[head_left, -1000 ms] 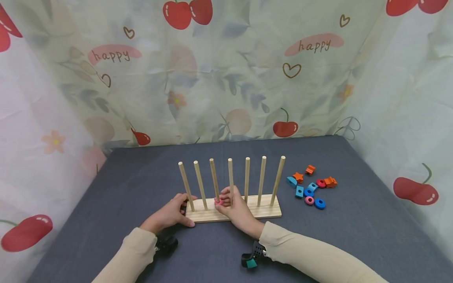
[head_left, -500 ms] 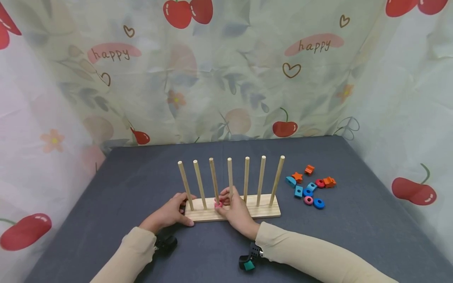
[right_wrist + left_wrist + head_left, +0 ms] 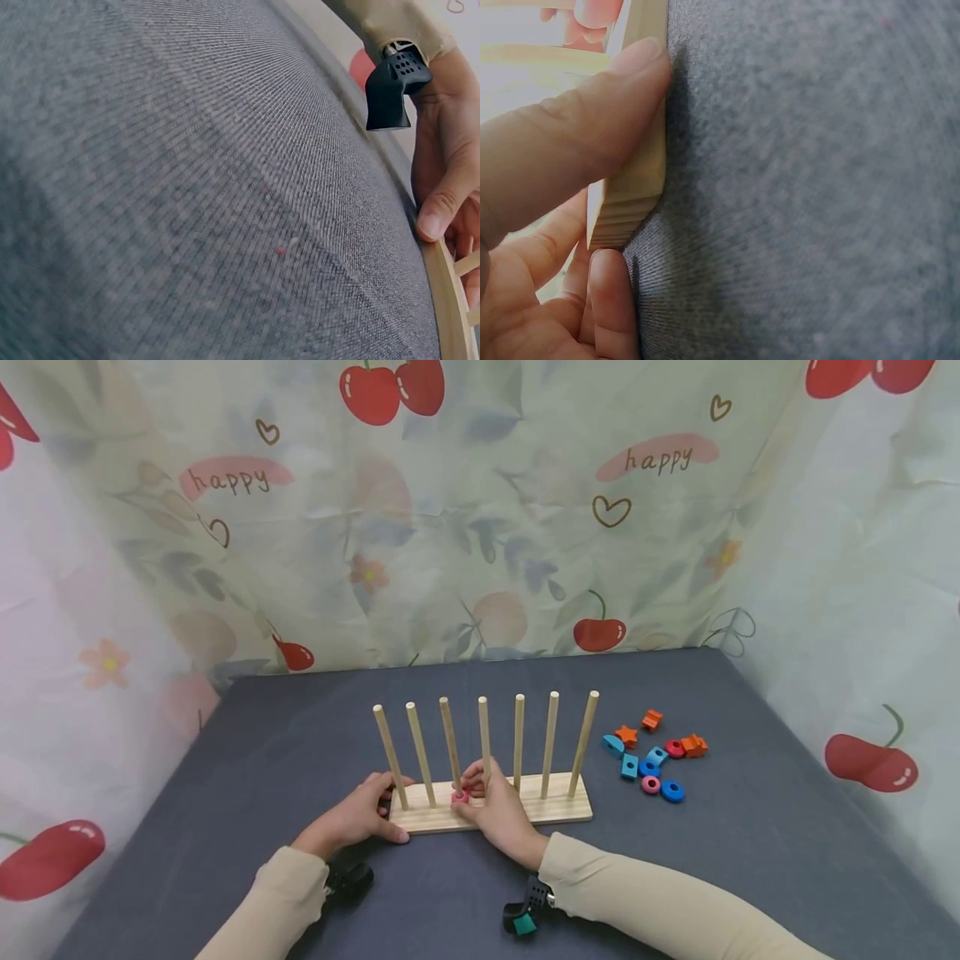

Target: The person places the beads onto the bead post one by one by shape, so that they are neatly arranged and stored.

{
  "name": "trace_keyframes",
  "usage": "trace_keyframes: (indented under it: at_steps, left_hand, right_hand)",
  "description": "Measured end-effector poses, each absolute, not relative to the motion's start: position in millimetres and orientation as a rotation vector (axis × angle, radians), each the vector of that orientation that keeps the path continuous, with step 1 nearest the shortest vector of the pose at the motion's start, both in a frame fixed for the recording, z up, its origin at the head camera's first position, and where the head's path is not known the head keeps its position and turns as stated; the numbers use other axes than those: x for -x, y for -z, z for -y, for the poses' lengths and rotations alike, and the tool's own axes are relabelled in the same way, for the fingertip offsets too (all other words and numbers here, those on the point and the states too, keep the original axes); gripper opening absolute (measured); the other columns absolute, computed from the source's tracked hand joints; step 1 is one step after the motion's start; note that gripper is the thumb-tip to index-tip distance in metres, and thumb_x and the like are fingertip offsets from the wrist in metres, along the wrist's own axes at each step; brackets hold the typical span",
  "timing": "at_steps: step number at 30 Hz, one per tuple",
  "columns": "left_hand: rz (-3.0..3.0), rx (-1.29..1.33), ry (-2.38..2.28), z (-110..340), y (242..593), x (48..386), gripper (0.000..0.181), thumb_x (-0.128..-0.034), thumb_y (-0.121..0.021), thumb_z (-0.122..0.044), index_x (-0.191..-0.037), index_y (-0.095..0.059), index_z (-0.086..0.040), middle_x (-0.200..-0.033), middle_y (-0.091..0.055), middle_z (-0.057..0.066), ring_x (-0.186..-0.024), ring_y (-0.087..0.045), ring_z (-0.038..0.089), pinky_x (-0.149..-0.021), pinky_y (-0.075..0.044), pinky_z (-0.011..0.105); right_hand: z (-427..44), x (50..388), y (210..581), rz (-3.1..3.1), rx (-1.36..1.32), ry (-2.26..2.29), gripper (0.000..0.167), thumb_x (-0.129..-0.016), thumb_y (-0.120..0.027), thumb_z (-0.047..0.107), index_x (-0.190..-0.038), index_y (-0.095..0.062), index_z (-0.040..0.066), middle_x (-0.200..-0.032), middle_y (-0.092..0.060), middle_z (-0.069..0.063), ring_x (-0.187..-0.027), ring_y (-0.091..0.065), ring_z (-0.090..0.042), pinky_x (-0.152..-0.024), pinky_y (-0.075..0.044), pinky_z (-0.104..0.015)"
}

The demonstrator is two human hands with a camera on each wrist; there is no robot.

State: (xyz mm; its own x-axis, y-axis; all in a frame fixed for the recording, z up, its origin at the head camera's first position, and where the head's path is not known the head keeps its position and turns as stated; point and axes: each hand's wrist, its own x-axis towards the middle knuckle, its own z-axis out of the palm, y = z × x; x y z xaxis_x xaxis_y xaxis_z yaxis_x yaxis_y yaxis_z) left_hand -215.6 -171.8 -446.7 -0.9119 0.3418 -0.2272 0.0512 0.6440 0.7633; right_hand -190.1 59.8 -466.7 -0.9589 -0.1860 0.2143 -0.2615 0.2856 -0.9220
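Observation:
A pale wooden peg board (image 3: 566, 808) with a row of several upright pegs lies on the dark cloth. My left hand (image 3: 354, 814) grips its left end, thumb along the front edge and fingers round behind. The left wrist view shows that thumb (image 3: 577, 139) close up, pressed on the wood. At the foot of the third peg from the left (image 3: 450, 739) sits a pink bead (image 3: 459, 797), which my right hand (image 3: 498, 810) pinches between thumb and fingers. The hand partly hides the bead, so its full shape cannot be told.
Right of the board lie loose beads: orange ones such as a star (image 3: 626, 736), light blue blocks (image 3: 629, 767), blue rings (image 3: 672, 791), a red ring (image 3: 674, 748) and a pink ring (image 3: 650, 785). Printed curtains (image 3: 465, 527) stand behind and at both sides of the table (image 3: 300, 727).
The pink bead appears slightly lower on its peg, with my right hand lowered a little alongside. The left hand keeps its grip on the board's end. The head view has shifted slightly.

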Motion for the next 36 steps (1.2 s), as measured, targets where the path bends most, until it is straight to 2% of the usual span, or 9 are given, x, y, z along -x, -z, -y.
trace_keyframes:
  at_steps: [4, 8, 14, 20, 25, 30, 36]
  left_hand:
    - [-2.512, -0.309, -1.145, 172.1, 447.3, 216.2, 0.074, -0.0651, -0.090, -0.012, -0.130, -0.054, -0.010, -0.117, -0.046, 0.012, -0.105, -0.047, 0.025, -0.088, -0.041, 0.041]
    - [-2.505, -0.310, -1.150, 172.3, 447.6, 216.4, 0.075, -0.0655, -0.089, -0.012, -0.131, -0.054, -0.010, -0.117, -0.046, 0.012, -0.104, -0.047, 0.025, -0.088, -0.042, 0.042]
    - [-2.504, -0.298, -1.154, 172.8, 446.1, 215.5, 0.074, -0.0654, -0.089, -0.011, -0.131, -0.054, -0.010, -0.118, -0.046, 0.013, -0.104, -0.046, 0.026, -0.089, -0.041, 0.043]
    - [-2.508, -0.287, -1.142, 171.6, 446.0, 215.2, 0.073, -0.0658, -0.089, -0.012, -0.130, -0.054, -0.011, -0.116, -0.047, 0.011, -0.103, -0.045, 0.025, -0.089, -0.041, 0.042]
    - [-2.503, -0.281, -1.134, 170.7, 446.7, 215.0, 0.073, -0.0657, -0.089, -0.013, -0.130, -0.055, -0.011, -0.116, -0.046, 0.011, -0.103, -0.044, 0.025, -0.088, -0.040, 0.041]
    - [-2.503, -0.285, -1.143, 171.0, 446.9, 215.5, 0.074, -0.0650, -0.089, -0.011, -0.131, -0.054, -0.011, -0.118, -0.046, 0.012, -0.105, -0.044, 0.025, -0.089, -0.040, 0.042]
    - [-2.496, -0.287, -1.144, 171.7, 446.1, 215.8, 0.074, -0.0651, -0.089, -0.011, -0.130, -0.054, -0.011, -0.118, -0.045, 0.011, -0.105, -0.045, 0.024, -0.089, -0.040, 0.041]
  right_hand:
    - [-60.0, 189.1, 466.0, 2.484, -0.409, -1.786, 0.038, -0.082, -0.075, 0.001, -0.107, -0.047, 0.004, -0.102, -0.064, -0.010, -0.098, -0.062, -0.023, -0.089, -0.050, -0.036]
    - [-60.3, 188.2, 464.5, 2.482, -0.407, -1.821, 0.040, -0.082, -0.075, 0.003, -0.111, -0.047, 0.003, -0.106, -0.063, -0.012, -0.104, -0.061, -0.028, -0.095, -0.046, -0.042]
    - [-64.2, 186.6, 462.2, 2.513, -0.408, -1.926, 0.055, -0.082, -0.077, 0.009, -0.126, -0.046, 0.001, -0.124, -0.058, -0.016, -0.120, -0.053, -0.032, -0.104, -0.037, -0.050]
    - [-77.3, 178.9, 458.2, 2.631, -0.497, -1.888, 0.080, -0.086, -0.074, 0.023, -0.148, -0.028, 0.002, -0.145, -0.047, -0.016, -0.138, -0.038, -0.033, -0.110, -0.028, -0.054]
    - [-94.0, 166.3, 452.3, 2.811, -0.549, -1.701, 0.090, -0.087, -0.073, 0.029, -0.152, -0.018, 0.000, -0.153, -0.035, -0.018, -0.142, -0.030, -0.035, -0.111, -0.026, -0.054]
    - [-113.6, 151.2, 439.1, 2.946, -0.595, -1.584, 0.090, -0.088, -0.071, 0.031, -0.153, -0.017, 0.001, -0.155, -0.030, -0.020, -0.142, -0.030, -0.036, -0.111, -0.026, -0.054]
    - [-146.3, 137.3, 419.5, 3.018, -0.646, -1.659, 0.075, -0.091, -0.068, 0.031, -0.150, -0.031, 0.002, -0.153, -0.035, -0.018, -0.137, -0.039, -0.037, -0.107, -0.033, -0.053]
